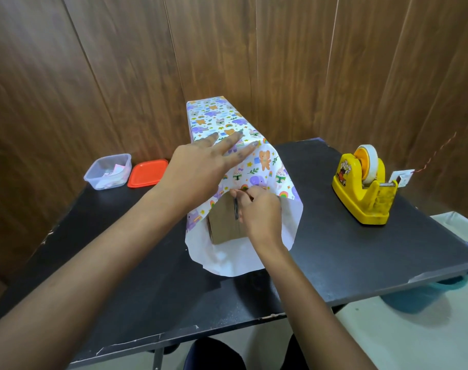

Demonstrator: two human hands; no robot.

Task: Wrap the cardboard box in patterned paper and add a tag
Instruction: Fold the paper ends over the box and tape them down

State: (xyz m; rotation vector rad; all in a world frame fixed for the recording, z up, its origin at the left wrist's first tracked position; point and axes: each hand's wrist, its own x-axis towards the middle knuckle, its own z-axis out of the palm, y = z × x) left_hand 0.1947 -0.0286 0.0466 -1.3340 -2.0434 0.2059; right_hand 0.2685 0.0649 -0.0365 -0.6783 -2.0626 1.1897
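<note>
No legible text for you to log: the sticker [345,168] on the yellow tape dispenser [361,198] is cartoon only; the small tag [401,177] print is unreadable.

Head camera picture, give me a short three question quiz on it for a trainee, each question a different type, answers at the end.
1. True or false: the near end of the cardboard box is still bare of patterned paper.
2. The left hand is: A) pressing flat on top of the wrapped box; B) gripping a roll of tape; C) reaching into a tub.
3. What colour is the tape dispenser?
Key: 1 true; 2 A; 3 yellow.
</note>
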